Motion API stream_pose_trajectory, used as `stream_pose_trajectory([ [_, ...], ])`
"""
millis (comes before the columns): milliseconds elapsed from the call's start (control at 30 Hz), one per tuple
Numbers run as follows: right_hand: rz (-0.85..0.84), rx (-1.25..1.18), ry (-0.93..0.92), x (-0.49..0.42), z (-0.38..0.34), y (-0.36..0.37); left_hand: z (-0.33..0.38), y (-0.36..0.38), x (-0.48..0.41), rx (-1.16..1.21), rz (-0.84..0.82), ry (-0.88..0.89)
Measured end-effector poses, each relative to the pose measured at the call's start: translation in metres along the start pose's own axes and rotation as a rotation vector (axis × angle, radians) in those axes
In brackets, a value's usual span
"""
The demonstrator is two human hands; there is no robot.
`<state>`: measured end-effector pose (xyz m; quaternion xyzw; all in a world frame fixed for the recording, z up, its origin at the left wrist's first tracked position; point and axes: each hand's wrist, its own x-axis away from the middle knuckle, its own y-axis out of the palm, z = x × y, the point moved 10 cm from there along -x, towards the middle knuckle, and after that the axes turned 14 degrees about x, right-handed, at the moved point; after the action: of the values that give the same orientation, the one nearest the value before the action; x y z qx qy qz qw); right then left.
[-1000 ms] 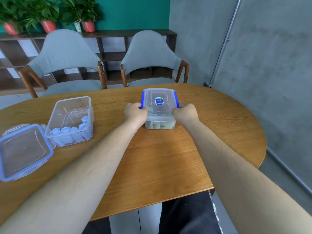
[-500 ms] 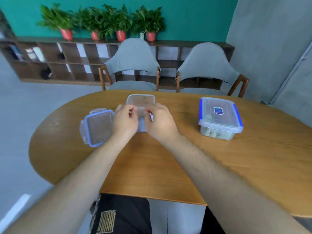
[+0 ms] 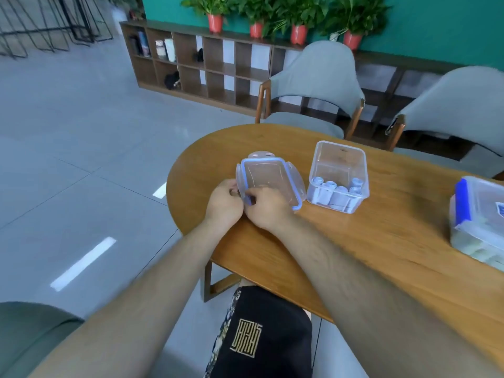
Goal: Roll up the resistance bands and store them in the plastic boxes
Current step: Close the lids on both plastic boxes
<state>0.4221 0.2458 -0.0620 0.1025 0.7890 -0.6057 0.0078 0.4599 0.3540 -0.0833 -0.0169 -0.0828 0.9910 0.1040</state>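
Both hands (image 3: 245, 205) on lid (image 3: 270, 177)

Your one view comes from your head, angled forward and down over both forearms. It sits close above your left hand (image 3: 223, 204) and right hand (image 3: 268, 210), centred on where they meet; the table (image 3: 354, 241) spreads rightward.

A rounded wooden bench (image 3: 354, 241) carried a loose blue-rimmed lid (image 3: 268, 177), an open clear box (image 3: 338, 170) of rolled bands (image 3: 334, 193) just beside it, and a closed blue-latched box (image 3: 480, 219) well apart.
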Motion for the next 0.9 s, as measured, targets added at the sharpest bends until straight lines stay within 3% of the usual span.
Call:
stream_pose_trajectory([
  [133, 0.061, 0.057, 0.033, -0.01, -0.006, -0.005, 0.005, -0.005, 0.007, 0.244, 0.027, 0.027],
  [333, 0.258, 0.197, 0.13, -0.018, -0.009, -0.067, 0.013, -0.007, -0.008, 0.306, 0.034, 0.098],
  [467, 0.517, -0.188, 0.219, -0.001, 0.016, -0.139, 0.01, 0.008, -0.027, 0.27, 0.054, -0.068],
  [533, 0.543, -0.436, 0.331, 0.009, 0.048, -0.162, 0.015, 0.019, -0.036, 0.304, 0.037, -0.129],
  [667, 0.488, -0.763, 0.535, 0.033, 0.117, -0.181, 0.053, 0.059, -0.044, 0.599, -0.07, -0.145],
  [767, 0.472, -0.798, 0.646, 0.051, 0.166, -0.181, 0.076, 0.088, -0.052, 0.667, -0.083, -0.13],
  [900, 0.398, -0.755, 0.73, 0.068, 0.209, -0.165, 0.085, 0.131, -0.055, 0.563, -0.136, -0.183],
])
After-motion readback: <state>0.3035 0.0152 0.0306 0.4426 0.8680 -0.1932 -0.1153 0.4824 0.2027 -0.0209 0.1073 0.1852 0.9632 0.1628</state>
